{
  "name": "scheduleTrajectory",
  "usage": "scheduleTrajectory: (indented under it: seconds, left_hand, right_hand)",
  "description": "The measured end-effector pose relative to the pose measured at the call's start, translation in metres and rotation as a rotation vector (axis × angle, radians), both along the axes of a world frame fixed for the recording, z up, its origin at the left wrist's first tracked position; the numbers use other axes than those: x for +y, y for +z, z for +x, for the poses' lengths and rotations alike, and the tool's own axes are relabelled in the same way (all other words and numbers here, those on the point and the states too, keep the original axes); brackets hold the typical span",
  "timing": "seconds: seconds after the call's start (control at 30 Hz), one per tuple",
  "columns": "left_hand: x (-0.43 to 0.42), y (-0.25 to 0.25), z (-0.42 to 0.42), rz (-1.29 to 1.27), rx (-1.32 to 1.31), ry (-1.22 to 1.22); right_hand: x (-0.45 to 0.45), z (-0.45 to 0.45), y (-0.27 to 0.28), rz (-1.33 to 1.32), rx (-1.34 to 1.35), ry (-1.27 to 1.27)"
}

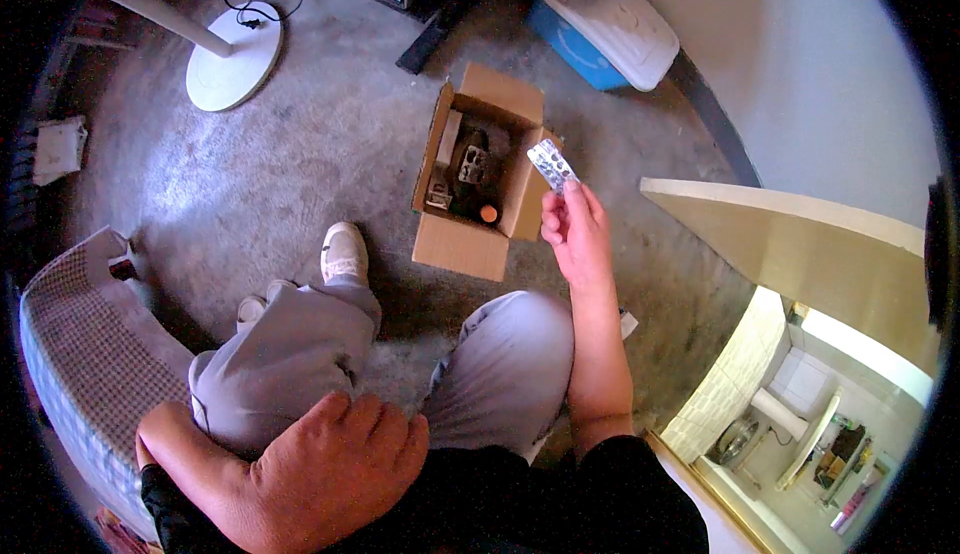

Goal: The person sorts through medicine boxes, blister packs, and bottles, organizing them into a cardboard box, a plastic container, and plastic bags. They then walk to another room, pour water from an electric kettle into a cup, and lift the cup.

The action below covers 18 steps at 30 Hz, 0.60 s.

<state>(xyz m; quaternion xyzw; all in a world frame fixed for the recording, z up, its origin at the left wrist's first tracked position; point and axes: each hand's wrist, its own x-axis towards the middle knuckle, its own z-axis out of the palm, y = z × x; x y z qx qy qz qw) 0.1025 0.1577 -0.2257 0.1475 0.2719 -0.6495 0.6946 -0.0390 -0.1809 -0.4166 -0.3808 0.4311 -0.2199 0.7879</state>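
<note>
My right hand (576, 229) pinches a silver blister pack (551, 165) between thumb and fingers, held up beside the right edge of a cardboard box (460, 244). The pack looks partly used, with dark pockets. Inside the open box lie another blister pack (472, 164), a round orange-topped item (488, 214) and a small carton (439, 194); the rest in there is too dark to tell. Close to the camera, above my lap, my left hand (335, 474) is closed with its back upward. Its fingers curl under, so anything inside them is hidden.
My grey-trousered legs (515, 354) are on the near side of the box. A checked cloth (100, 304) covers furniture at left. A white round stand base (235, 59) with a cable is at the back left. A blue bin (575, 44) stands by the wall, and a board (790, 219) juts in at right.
</note>
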Motion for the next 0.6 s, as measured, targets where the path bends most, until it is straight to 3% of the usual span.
scheduleTrajectory:
  seconds: [0.6]
  left_hand:
    - [-0.024,0.011,0.006,0.108,-0.258,-0.092]
  right_hand:
    - [0.0,0.0,-0.001,-0.016,0.004,0.0]
